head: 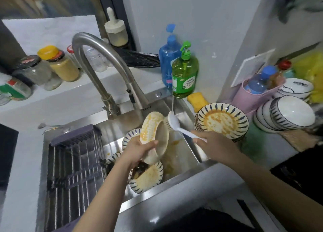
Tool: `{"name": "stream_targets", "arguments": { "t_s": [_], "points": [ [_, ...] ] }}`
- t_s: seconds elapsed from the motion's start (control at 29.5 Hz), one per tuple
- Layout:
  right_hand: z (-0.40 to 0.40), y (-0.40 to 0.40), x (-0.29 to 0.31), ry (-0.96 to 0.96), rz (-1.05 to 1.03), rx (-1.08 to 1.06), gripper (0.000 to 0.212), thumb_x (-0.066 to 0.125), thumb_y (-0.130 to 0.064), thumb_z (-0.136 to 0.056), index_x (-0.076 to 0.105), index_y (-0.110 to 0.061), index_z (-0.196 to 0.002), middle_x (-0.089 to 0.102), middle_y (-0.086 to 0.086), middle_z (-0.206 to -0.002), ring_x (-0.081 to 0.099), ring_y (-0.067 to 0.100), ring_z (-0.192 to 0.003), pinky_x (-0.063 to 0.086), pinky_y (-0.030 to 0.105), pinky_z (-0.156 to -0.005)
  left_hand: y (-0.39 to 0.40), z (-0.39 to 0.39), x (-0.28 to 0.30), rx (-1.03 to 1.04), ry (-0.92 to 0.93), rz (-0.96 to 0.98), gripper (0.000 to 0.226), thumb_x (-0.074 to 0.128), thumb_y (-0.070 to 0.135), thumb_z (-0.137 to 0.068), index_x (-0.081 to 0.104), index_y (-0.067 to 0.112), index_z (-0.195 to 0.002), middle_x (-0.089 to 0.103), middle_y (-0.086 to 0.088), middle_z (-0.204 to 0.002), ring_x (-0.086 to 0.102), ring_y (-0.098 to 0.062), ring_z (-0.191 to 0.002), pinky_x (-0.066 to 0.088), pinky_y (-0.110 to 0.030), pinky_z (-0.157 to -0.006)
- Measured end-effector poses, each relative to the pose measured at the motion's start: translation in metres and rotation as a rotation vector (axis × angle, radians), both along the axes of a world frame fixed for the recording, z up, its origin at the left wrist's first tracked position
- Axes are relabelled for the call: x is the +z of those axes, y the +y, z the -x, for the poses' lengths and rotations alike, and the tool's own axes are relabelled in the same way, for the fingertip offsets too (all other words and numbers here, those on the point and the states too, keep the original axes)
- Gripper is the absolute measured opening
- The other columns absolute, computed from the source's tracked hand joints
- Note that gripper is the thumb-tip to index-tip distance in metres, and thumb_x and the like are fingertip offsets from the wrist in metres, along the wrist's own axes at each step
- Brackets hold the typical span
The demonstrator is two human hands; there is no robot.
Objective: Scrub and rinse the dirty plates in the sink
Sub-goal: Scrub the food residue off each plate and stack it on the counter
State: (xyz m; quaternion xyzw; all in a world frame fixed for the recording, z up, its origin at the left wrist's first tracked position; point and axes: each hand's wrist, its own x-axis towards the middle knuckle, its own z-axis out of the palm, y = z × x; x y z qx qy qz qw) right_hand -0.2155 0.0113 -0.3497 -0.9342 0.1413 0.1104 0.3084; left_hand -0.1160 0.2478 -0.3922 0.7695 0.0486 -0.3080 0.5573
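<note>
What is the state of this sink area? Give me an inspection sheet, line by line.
Surface: steel sink, orange residue on its floor; folding rack over its left half.
Job's things: tilted plate held above the sink; dirty plates below; stained stack on the right counter.
Clutter: green soap bottle, blue bottle, yellow sponge, jars, clean bowls.
Grips: left hand holds the plate; right hand holds the white brush.
Cables: nothing seen.
Surroundings: faucet, white wall.
</note>
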Motion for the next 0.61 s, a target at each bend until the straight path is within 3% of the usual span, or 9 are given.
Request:
{"name": "stream_targets", "arguments": {
  "t_s": [0.07, 0.17, 0.2, 0.27, 0.31, 0.37, 0.51, 0.61],
  "points": [
    [0.009, -0.018, 0.003, -0.018, -0.154, -0.14, 0.036, 0.045, -0.03, -0.099, 0.055, -0.03, -0.133, 0.056, -0.014, -0.078, 0.046, -0.003, -0.064, 0.035, 0.016, -0.054, -0.014, -0.004, 0.005, -0.261, -0.189, -0.295, 0.037, 0.076, 0.048, -0.07, 0.066, 0.019, -0.091, 0.072, -0.005, -0.085, 0.069, -0.024, -0.075, 0.056, -0.035, -0.069],
    [0.024, -0.04, 0.007, -0.052, -0.377, -0.289, 0.031, 0.047, -0.029, -0.099, 0.059, -0.029, -0.128, 0.048, -0.007, -0.057, 0.038, 0.001, -0.043, 0.032, 0.013, -0.039, -0.042, 0.004, 0.016, -0.489, -0.502, -0.444, 0.016, 0.069, 0.028, -0.086, 0.067, 0.012, -0.088, 0.067, -0.004, -0.073, 0.06, -0.02, -0.065, 0.044, -0.031, -0.061],
    [0.029, -0.047, 0.008, -0.077, -0.442, -0.345, 0.032, 0.049, -0.029, -0.099, 0.058, -0.029, -0.129, 0.048, -0.001, -0.056, 0.036, 0.004, -0.039, 0.031, 0.017, -0.036, -0.052, 0.008, 0.02, -0.567, -0.606, -0.47, 0.016, 0.065, 0.023, -0.089, 0.069, 0.01, -0.097, 0.068, -0.007, -0.076, 0.059, -0.02, -0.067, 0.039, -0.032, -0.062],
    [0.036, -0.057, 0.009, -0.122, -0.518, -0.448, 0.032, 0.051, -0.029, -0.098, 0.056, -0.029, -0.129, 0.047, 0.004, -0.059, 0.034, 0.008, -0.039, 0.029, 0.019, -0.035, -0.069, 0.014, 0.025, -0.694, -0.722, -0.491, 0.038, 0.059, 0.018, -0.093, 0.058, 0.012, -0.131, 0.07, -0.011, -0.113, 0.065, -0.024, -0.094, 0.042, -0.03, -0.079],
    [0.037, -0.062, 0.009, -0.146, -0.523, -0.485, 0.033, 0.051, -0.029, -0.098, 0.056, -0.029, -0.13, 0.047, 0.004, -0.059, 0.034, 0.008, -0.04, 0.029, 0.019, -0.035, -0.076, 0.014, 0.026, -0.752, -0.74, -0.469, 0.047, 0.056, 0.015, -0.095, 0.047, 0.016, -0.141, 0.057, -0.009, -0.135, 0.06, -0.026, -0.115, 0.042, -0.028, -0.093],
    [0.038, -0.071, 0.011, -0.193, -0.497, -0.528, 0.033, 0.051, -0.029, -0.097, 0.056, -0.029, -0.13, 0.047, 0.002, -0.056, 0.034, 0.007, -0.038, 0.029, 0.019, -0.034, -0.092, 0.01, 0.024, -0.877, -0.78, -0.436, 0.055, 0.049, 0.011, -0.097, 0.033, 0.024, -0.148, 0.032, -0.006, -0.154, 0.036, -0.024, -0.14, 0.034, -0.031, -0.11],
    [0.037, -0.087, 0.014, -0.257, -0.379, -0.518, 0.032, 0.051, -0.028, -0.097, 0.058, -0.031, -0.128, 0.047, -0.005, -0.054, 0.037, 0.002, -0.038, 0.032, 0.016, -0.038, -0.132, 0.006, 0.019, -1.081, -0.896, -0.545, 0.057, 0.044, 0.015, -0.1, 0.023, 0.029, -0.152, 0.018, -0.006, -0.16, 0.019, -0.021, -0.147, 0.025, -0.033, -0.115],
    [0.042, -0.098, 0.013, -0.271, -0.311, -0.522, 0.034, 0.051, -0.03, -0.097, 0.057, -0.029, -0.13, 0.048, -0.013, -0.06, 0.042, -0.001, -0.051, 0.031, 0.015, -0.049, -0.164, 0.009, 0.016, -1.2, -0.934, -0.581, 0.059, 0.042, 0.011, -0.1, 0.02, 0.027, -0.153, 0.016, -0.008, -0.16, 0.015, -0.023, -0.148, 0.025, -0.036, -0.116]
  ]
}}
